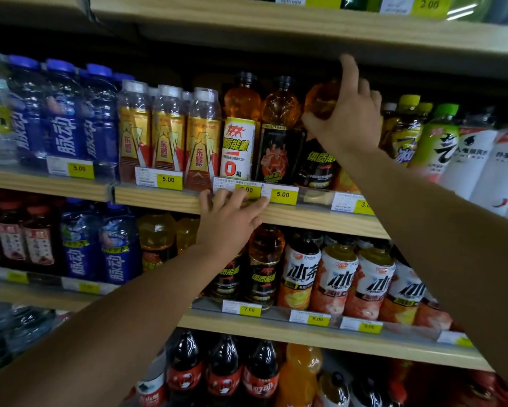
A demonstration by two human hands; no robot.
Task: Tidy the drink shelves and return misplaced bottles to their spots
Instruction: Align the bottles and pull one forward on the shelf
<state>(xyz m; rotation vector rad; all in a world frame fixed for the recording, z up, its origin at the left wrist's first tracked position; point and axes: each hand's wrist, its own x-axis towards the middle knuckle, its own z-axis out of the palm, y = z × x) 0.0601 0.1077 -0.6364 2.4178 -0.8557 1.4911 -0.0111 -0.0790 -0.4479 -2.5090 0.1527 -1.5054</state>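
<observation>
My right hand (347,118) reaches into the middle shelf and grips the upper part of an orange energy drink bottle with a black label (319,163). The thumb lies across the bottle's front and the index finger points up. This bottle stands third in a row with two similar orange bottles (280,130), the leftmost with a white label (238,148). My left hand (229,218) rests flat on the wooden edge of the middle shelf (158,198), fingers over a yellow price tag (247,190).
Gold-red labelled bottles (167,136) and blue bottles (61,124) fill the shelf to the left, green and white bottles (435,142) to the right. The shelf below holds orange bottles (264,265) and white-orange tea bottles (338,280). A shelf board (276,27) hangs close above.
</observation>
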